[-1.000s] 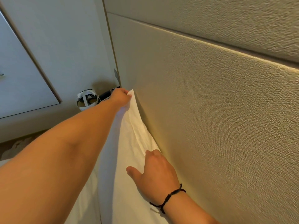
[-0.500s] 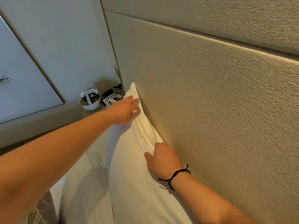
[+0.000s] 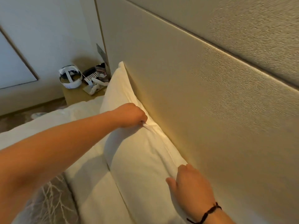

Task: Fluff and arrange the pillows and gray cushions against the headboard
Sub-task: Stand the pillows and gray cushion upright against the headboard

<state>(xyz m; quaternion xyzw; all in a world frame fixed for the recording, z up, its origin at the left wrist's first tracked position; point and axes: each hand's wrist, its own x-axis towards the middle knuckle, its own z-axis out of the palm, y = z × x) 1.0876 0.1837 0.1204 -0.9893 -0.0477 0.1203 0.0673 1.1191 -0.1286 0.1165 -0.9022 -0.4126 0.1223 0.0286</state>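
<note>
Your left hand (image 3: pixel 131 116) has slid back along the top edge of the white pillow (image 3: pixel 145 152), away from the far corner it was pressing half a second ago, and the view has pulled back so more of the bed (image 3: pixel 90 180) shows. That hand now pinches a fold of the pillowcase at the upper seam, fingers curled tight round the cloth. Your right hand (image 3: pixel 192 188), with a black cord bracelet (image 3: pixel 205 214) at the wrist, rests on the near end of the pillow, thumb spread out over the fabric; its fingertips dip toward the gap at the headboard (image 3: pixel 202 94), and you cannot tell from here whether they grip anything.

The pillow stands on its long edge, leaning against the padded beige headboard, its far corner poking up beside the panel's edge. A second white pillow (image 3: pixel 77 113) lies flat in front of it. A patterned gray cover (image 3: pixel 51 199) shows at the lower left. Beyond the bed, the counter (image 3: pixel 76 94) carries a white headset (image 3: pixel 70 76) and some small clutter beside it.
</note>
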